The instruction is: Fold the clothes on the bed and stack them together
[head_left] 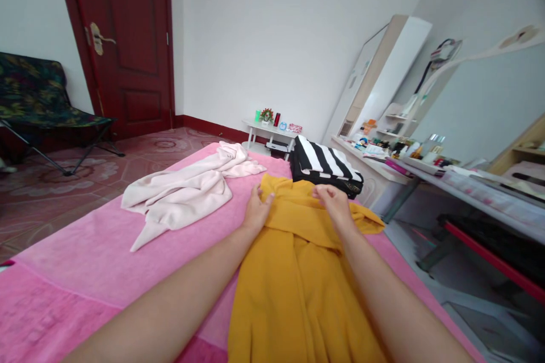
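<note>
A mustard-yellow long garment (293, 272) lies spread on the pink bed cover (170, 272), running from the bottom of the view up to its collar end. One sleeve is folded across its upper part, and yellow cloth sticks out at the right. My left hand (258, 210) grips the upper left edge, its thumb on top of the cloth and its fingers at the side. At the upper right, my right hand (335, 203) has its fingers bent together on the fabric. Left of the yellow garment is a crumpled pale pink garment (187, 190).
A black-and-white striped folded cloth (326, 160) sits on a dark stack at the bed's far right corner. Behind stands a small white table (268, 126) with trinkets. A cluttered dressing table (460, 181) lines the right side; a folding chair (38, 91) stands left near the red door (123, 39).
</note>
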`<state>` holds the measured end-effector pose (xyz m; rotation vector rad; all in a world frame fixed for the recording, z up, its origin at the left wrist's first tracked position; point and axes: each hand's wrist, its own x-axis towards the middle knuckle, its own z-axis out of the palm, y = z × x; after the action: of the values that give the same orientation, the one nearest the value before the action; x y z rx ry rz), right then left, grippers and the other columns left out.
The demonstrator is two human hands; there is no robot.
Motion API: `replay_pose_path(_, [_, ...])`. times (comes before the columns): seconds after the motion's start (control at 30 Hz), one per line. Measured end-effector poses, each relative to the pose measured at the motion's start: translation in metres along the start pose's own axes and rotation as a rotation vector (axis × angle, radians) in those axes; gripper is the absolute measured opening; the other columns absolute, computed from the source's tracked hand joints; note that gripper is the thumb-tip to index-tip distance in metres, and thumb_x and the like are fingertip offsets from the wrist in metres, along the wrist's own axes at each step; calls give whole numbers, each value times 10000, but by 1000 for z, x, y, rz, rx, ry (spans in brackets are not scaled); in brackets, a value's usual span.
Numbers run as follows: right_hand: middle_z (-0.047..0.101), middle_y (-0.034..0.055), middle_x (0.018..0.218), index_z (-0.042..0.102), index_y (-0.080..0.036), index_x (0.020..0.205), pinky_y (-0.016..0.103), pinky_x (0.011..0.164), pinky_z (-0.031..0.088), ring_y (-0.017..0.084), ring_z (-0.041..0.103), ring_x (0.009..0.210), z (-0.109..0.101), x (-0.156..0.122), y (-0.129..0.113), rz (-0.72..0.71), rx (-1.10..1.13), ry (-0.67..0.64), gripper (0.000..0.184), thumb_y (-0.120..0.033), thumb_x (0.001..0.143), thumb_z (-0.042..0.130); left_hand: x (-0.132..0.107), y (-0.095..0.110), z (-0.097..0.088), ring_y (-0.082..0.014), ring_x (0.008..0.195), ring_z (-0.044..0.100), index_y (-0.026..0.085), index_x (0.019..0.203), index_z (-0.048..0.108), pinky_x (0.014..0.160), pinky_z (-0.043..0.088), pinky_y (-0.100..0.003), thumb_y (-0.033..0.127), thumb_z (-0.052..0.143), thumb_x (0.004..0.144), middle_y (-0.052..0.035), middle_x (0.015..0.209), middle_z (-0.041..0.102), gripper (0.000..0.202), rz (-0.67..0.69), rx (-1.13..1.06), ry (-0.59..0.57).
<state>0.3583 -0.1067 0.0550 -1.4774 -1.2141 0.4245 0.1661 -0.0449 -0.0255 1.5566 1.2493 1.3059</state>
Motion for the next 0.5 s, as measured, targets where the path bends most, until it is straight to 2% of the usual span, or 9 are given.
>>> replay_pose_path(0.07, [704, 109, 911, 657, -143, 857, 342, 741, 507, 252, 656, 880, -2, -6, 36, -24, -42, 155, 367, -480, 756, 550, -1, 1, 2, -213, 1187, 522, 116, 1366, 340, 1016, 401, -320, 274, 637, 764, -159, 1289, 538, 690, 24, 62, -15])
replay_pose_path(0.13, [698, 114, 929, 654, -142, 882, 351, 782, 495, 245, 648, 872, -11, -9, 61, -39, -117, 257, 347, -439, 767, 516, -1, 3, 3, -218, 1175, 523, 121, 1332, 397, 1019, 394, -323, 148, 667, 691, -146, 1262, 557, 695, 49, 105, -23])
replay_pose_path(0.23, [683, 119, 998, 643, -159, 941, 363, 820, 475, 241, 639, 880, -30, -8, 70, -12, -399, 305, 320, -386, 778, 488, -2, 5, 2, -212, 1109, 563, 139, 1293, 454, 969, 429, -322, 64, 618, 679, -120, 1199, 596, 640, 47, 150, -46])
replay_pose_path(0.3, [661, 125, 1065, 624, -185, 1022, 396, 805, 470, 267, 625, 934, -44, -5, 65, 64, -666, 284, 355, -413, 786, 485, -3, 5, 0, -204, 1051, 591, 153, 1285, 467, 928, 451, -319, 63, 603, 692, -104, 1147, 622, 615, 39, 187, -60])
replay_pose_path(0.37, [661, 142, 1050, 629, -201, 1023, 435, 764, 468, 309, 617, 947, -56, -2, 60, 153, -836, 242, 414, -503, 762, 519, -4, 6, -1, -201, 1029, 601, 163, 1286, 467, 910, 455, -315, 78, 607, 697, -96, 1122, 635, 611, 55, 232, -67])
replay_pose_path(0.43, [678, 148, 946, 660, -202, 888, 447, 717, 466, 333, 628, 897, -63, -1, 59, 230, -905, 155, 456, -607, 709, 549, -4, 5, -2, -206, 1033, 602, 173, 1295, 457, 895, 458, -312, 101, 616, 700, -97, 1113, 642, 620, 90, 287, -65])
replay_pose_path(0.5, [684, 131, 848, 651, -206, 737, 425, 680, 466, 319, 642, 831, -68, -1, 62, 265, -949, 30, 455, -649, 665, 576, -3, 4, -3, -222, 1030, 606, 195, 1306, 447, 873, 466, -329, 135, 622, 710, -98, 1095, 651, 624, 126, 356, -58])
